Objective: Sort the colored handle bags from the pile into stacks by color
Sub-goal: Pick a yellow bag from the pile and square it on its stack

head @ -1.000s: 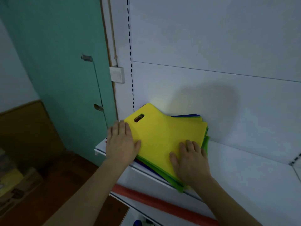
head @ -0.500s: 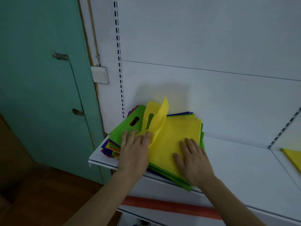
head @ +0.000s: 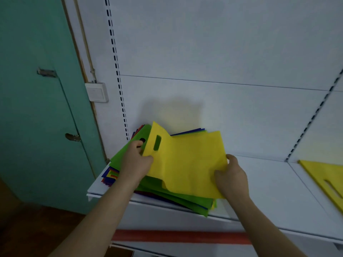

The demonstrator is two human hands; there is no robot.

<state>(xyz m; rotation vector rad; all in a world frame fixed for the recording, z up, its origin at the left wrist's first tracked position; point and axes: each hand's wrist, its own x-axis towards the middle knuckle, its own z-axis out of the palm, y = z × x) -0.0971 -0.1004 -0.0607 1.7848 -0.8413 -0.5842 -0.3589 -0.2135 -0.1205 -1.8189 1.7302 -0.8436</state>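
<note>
A pile of colored handle bags (head: 167, 197) lies at the left end of a white shelf (head: 269, 186). Its top bag is green (head: 130, 147); blue, red and orange edges show beneath. A yellow bag (head: 189, 164) is lifted off the pile. My left hand (head: 135, 162) pinches its handle end and my right hand (head: 231, 177) grips its right edge. Another yellow bag (head: 326, 179) lies flat on the shelf at the far right.
The shelf's white back panel (head: 204, 108) rises behind the pile. A teal door (head: 37, 108) and a wall switch (head: 96, 92) stand to the left. A red strip (head: 178, 236) runs along the unit below the shelf edge.
The top yellow bag, flat under both hands a second ago, has been peeled up from its handle end and is now lifted off the pile, held at both ends. The green bag below is uncovered.
</note>
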